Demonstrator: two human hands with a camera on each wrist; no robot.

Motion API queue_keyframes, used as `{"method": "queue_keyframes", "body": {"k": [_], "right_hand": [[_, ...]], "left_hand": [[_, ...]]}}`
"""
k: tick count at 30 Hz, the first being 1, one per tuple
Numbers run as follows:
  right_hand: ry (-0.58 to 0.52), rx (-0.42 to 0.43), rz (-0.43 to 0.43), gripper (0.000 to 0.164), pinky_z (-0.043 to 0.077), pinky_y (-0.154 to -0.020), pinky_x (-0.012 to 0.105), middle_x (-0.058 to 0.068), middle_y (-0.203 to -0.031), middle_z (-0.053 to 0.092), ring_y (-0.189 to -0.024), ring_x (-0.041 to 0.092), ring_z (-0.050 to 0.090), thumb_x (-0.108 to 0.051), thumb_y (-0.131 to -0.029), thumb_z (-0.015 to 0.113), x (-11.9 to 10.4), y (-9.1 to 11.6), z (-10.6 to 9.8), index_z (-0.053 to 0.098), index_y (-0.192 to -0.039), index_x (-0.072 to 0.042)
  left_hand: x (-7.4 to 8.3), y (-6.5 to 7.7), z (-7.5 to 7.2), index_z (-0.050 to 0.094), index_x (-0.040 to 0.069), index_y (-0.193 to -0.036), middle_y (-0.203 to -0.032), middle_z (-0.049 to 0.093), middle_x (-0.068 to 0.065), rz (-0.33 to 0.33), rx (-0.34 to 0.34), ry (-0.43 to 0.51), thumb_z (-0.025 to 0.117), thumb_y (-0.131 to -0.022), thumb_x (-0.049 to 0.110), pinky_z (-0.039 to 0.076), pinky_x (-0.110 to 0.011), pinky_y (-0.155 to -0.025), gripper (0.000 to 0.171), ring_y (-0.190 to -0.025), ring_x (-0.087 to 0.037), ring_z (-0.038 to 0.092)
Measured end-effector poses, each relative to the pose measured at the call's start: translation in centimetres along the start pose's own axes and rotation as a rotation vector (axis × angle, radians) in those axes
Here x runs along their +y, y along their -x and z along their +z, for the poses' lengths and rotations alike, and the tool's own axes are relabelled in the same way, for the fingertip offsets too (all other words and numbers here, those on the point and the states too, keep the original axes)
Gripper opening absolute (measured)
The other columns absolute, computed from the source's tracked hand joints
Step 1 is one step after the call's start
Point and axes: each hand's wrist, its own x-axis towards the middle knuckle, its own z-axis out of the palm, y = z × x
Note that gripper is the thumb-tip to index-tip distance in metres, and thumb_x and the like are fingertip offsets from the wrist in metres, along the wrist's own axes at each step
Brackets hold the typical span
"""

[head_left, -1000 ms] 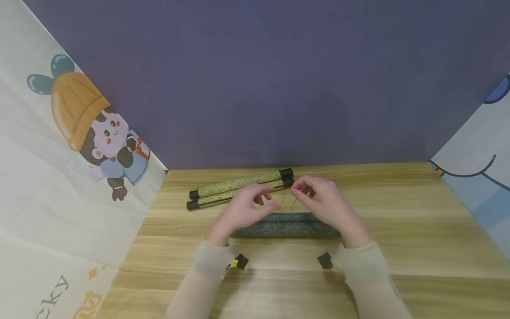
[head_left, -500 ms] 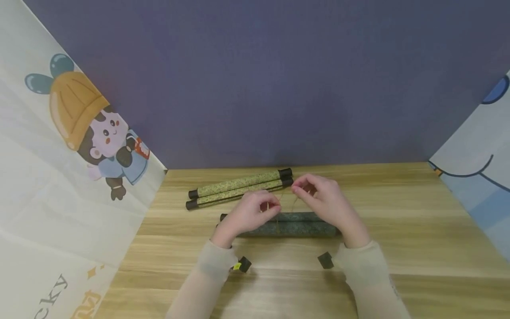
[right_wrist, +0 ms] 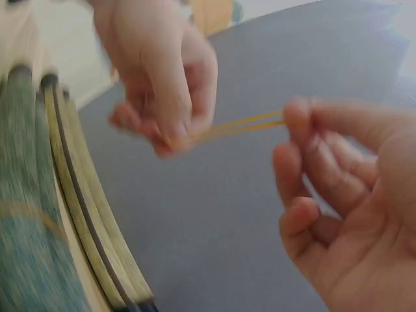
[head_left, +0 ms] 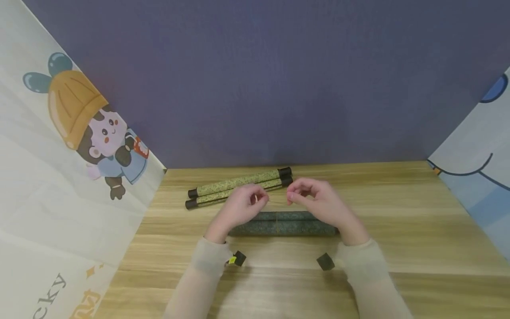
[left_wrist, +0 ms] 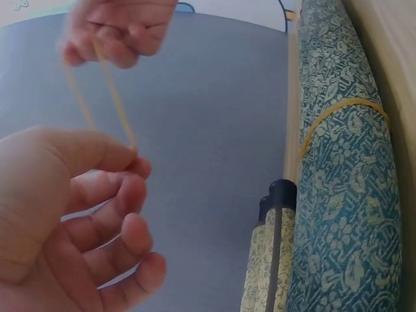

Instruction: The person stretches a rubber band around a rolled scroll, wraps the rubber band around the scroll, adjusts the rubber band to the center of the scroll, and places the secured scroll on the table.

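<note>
A thin yellow rubber band (left_wrist: 117, 101) is stretched between my two hands, above the table. My left hand (head_left: 241, 206) pinches one end of it between thumb and forefinger. The other end is pinched in my right hand (head_left: 320, 201). Just below the hands lies a dark green patterned scroll (head_left: 295, 228), rolled from both ends into two parallel rolls. Around its middle runs another yellow band (left_wrist: 351, 101). Behind it, at a slant, lies a yellow-green patterned scroll (head_left: 239, 181) with black end knobs, partly covered by my left hand in the head view.
A wood-grain table (head_left: 398, 221) carries both scrolls. A dark blue-grey panel (head_left: 295, 88) stands along its back edge. White cloths with cartoon prints hang at the left (head_left: 48, 177) and right (head_left: 486, 177). A small black wrist device (head_left: 326, 262) shows beside the right sleeve.
My left hand first closed on the rubber band beside the right hand. Then it moved left, stretching the band between them. The scrolls stay in place.
</note>
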Motion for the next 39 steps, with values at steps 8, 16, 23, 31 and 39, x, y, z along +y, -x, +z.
{"method": "queue_keyframes", "body": {"k": [8,16,23,31,39], "right_hand": [[-0.128,-0.181,0.156,0.028,0.067,-0.079,0.041,0.005,-0.079,0.079,-0.082,0.036,0.078,-0.019,-0.116,0.057,0.5,-0.5,1.3,0.073,-0.120,0.003],[0.079,-0.237,0.079,0.016,0.040,-0.047,0.025,-0.010,-0.079,0.079,-0.053,0.023,0.063,-0.025,-0.107,0.074,1.2,-0.6,1.4,0.085,-0.104,-0.013],[0.240,-0.234,0.056,0.027,0.056,-0.066,0.027,-0.008,-0.096,0.082,-0.070,0.006,0.067,-0.034,-0.099,0.084,2.0,-1.0,2.4,0.088,-0.113,-0.012],[0.294,-0.108,0.205,0.063,0.049,-0.070,0.035,-0.003,-0.102,0.069,-0.083,0.020,0.057,-0.036,-0.089,0.094,2.6,-1.6,3.0,0.072,-0.141,-0.007],[0.335,-0.024,0.187,0.087,0.038,-0.067,0.033,0.003,-0.098,0.056,-0.078,0.019,0.045,-0.040,-0.084,0.098,3.0,-1.8,3.0,0.061,-0.153,-0.002]], "left_hand": [[0.2,-0.1,0.1,0.079,0.010,-0.103,-0.088,0.075,0.001,-0.008,0.244,0.041,0.068,-0.106,0.013,0.053,-0.029,-0.058,0.011,-0.064,-0.007,0.059],[0.9,-0.4,0.5,0.079,0.007,-0.104,-0.088,0.075,-0.002,0.048,0.252,0.048,0.069,-0.107,0.012,0.056,-0.027,-0.061,0.011,-0.067,-0.007,0.062],[1.8,-0.1,1.0,0.079,0.009,-0.108,-0.087,0.072,0.003,0.070,0.192,0.100,0.069,-0.110,0.018,0.054,-0.027,-0.058,0.014,-0.066,-0.006,0.060],[2.1,0.0,1.9,0.077,0.014,-0.106,-0.084,0.070,0.007,0.050,0.087,0.172,0.072,-0.109,0.024,0.051,-0.028,-0.056,0.011,-0.063,-0.008,0.057],[2.0,0.0,2.0,0.078,0.009,-0.121,-0.098,0.077,0.001,0.037,-0.047,0.404,0.065,-0.112,0.020,0.060,-0.033,-0.065,0.019,-0.076,-0.032,0.071]]}}
